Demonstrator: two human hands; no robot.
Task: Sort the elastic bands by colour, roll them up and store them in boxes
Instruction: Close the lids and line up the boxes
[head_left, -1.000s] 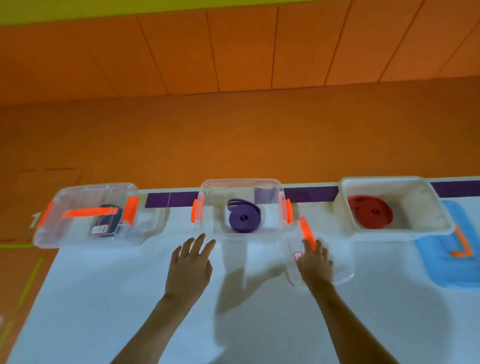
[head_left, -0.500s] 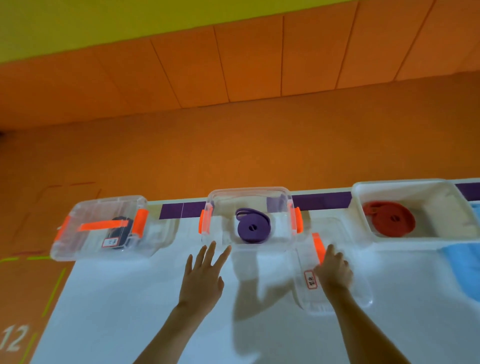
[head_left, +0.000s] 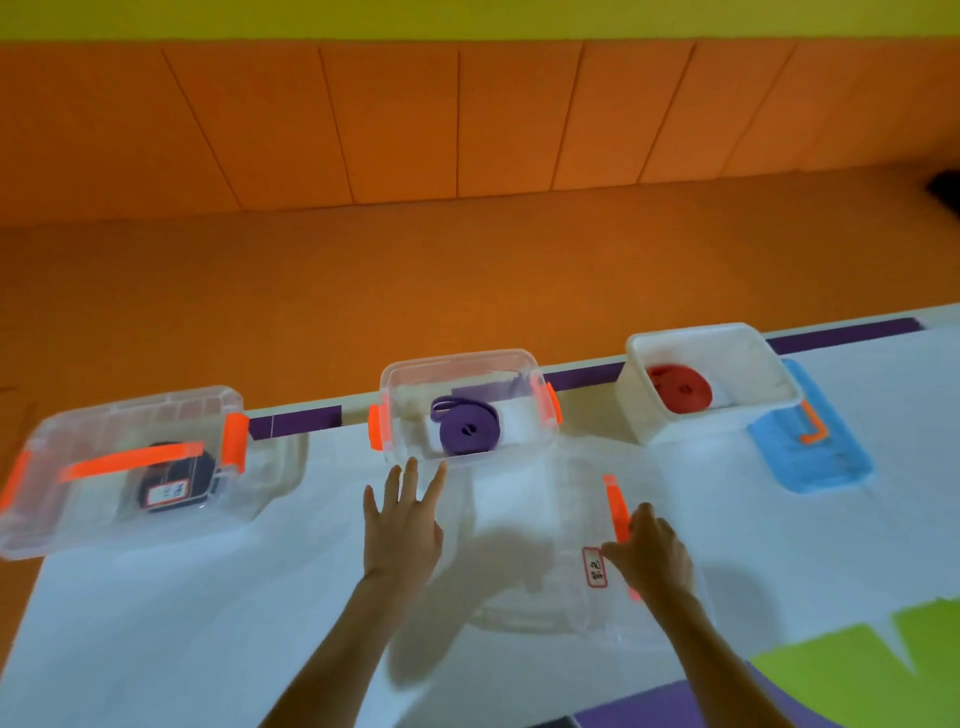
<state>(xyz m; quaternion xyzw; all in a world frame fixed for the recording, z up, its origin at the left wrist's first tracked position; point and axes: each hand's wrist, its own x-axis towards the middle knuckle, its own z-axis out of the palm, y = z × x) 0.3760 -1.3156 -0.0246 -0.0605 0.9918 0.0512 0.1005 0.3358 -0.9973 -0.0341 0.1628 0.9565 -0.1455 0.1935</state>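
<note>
The right hand curls its fingers over the orange handle of a clear, glossy plastic lid lying flat at mid-desk. The lid's red-bordered label is too blurred to read. The left hand lies flat beside the lid, fingers straight and spread, holding nothing. Along the far edge of the white desk, the open clear box holds a coiled purple band. At the left a closed box holds a dark band. At the right an opaque white box holds a red band, with a blue lid beside it.
</note>
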